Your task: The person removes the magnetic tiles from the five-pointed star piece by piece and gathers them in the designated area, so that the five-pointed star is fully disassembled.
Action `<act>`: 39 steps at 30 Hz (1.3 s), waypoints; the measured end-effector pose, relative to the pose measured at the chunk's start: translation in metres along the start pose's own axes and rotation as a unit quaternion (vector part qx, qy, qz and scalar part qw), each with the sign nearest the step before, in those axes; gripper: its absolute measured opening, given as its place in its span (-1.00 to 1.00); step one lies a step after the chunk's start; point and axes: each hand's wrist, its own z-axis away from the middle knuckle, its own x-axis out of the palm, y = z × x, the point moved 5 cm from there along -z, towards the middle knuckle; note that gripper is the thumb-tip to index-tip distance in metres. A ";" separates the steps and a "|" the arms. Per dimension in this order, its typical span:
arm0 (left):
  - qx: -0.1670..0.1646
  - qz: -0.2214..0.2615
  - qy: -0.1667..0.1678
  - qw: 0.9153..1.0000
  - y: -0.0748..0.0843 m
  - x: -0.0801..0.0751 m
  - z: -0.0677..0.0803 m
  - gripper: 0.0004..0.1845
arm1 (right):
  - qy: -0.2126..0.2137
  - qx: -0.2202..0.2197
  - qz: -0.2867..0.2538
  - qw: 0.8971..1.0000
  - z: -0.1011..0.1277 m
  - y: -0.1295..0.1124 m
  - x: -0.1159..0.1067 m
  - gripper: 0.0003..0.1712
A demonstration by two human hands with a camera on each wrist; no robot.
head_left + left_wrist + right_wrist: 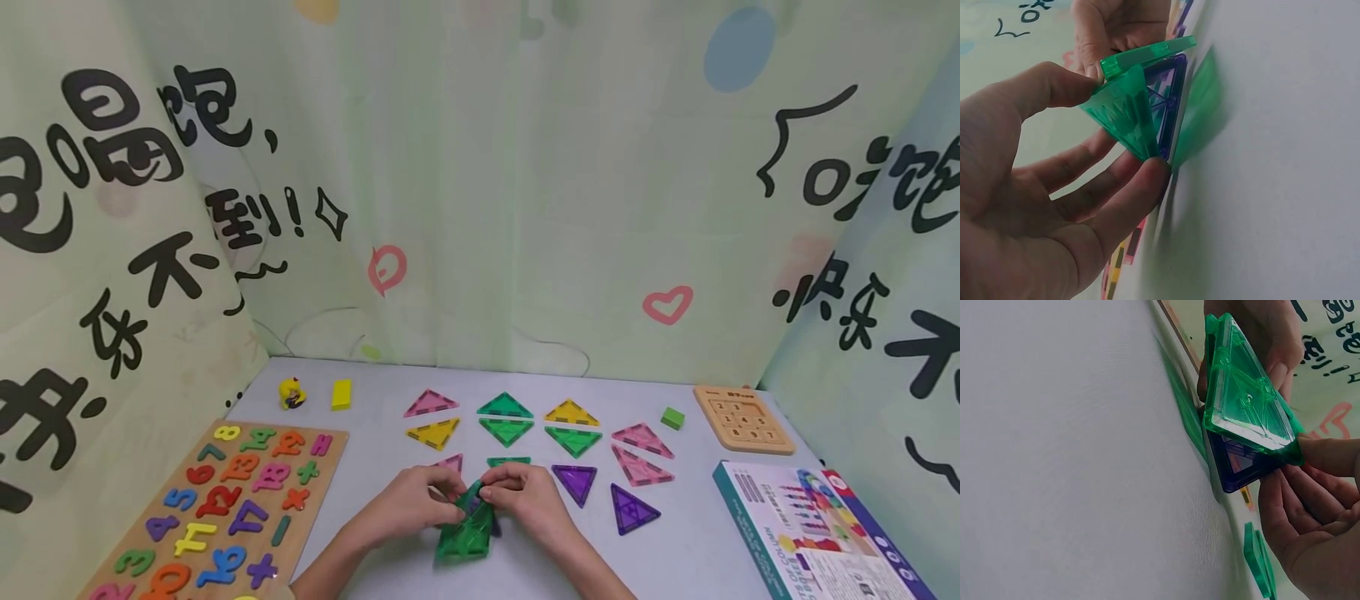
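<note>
Above the white table, my left hand (411,507) and right hand (531,502) hold a small cluster of translucent triangular tiles between them. Green triangle tiles (467,537) form its near and upper faces, tilted against each other. A purple triangle tile (1179,94) is beneath them, next to the table surface. In the left wrist view, the left fingers and thumb pinch the green tile (1124,109) along its edges. The right wrist view has the right thumb and fingers (1329,456) gripping a corner where the green tile (1250,394) meets the purple one.
Beyond the hands lie several loose pink, yellow and green triangles (506,431), with purple triangles (634,508) to the right. A wooden number board (333,467) is at left. A box (817,525) and a wooden number puzzle (742,419) stand at right; small blocks (341,395) sit farther back.
</note>
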 end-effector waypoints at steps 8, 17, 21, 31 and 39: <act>-0.012 0.054 -0.010 0.998 -0.005 -0.002 -0.001 -0.75 | 0.021 0.003 0.022 1.000 -0.001 0.000 -0.001 -0.75; -0.005 -0.021 0.075 0.997 -0.013 -0.035 -0.003 -0.69 | 0.032 0.004 0.036 0.999 0.001 0.002 0.001 -0.76; -0.039 -0.069 0.154 0.985 -0.021 -0.062 0.001 -0.67 | 0.030 0.010 0.042 0.999 0.001 0.002 0.002 -0.78; -0.083 -0.220 0.235 0.943 -0.040 -0.097 0.003 -0.61 | 0.024 0.009 0.039 0.999 0.003 0.001 0.005 -0.76; -0.077 -0.289 0.240 0.924 -0.044 -0.097 -0.006 -0.68 | 0.023 0.010 0.033 0.999 0.003 0.005 0.006 -0.75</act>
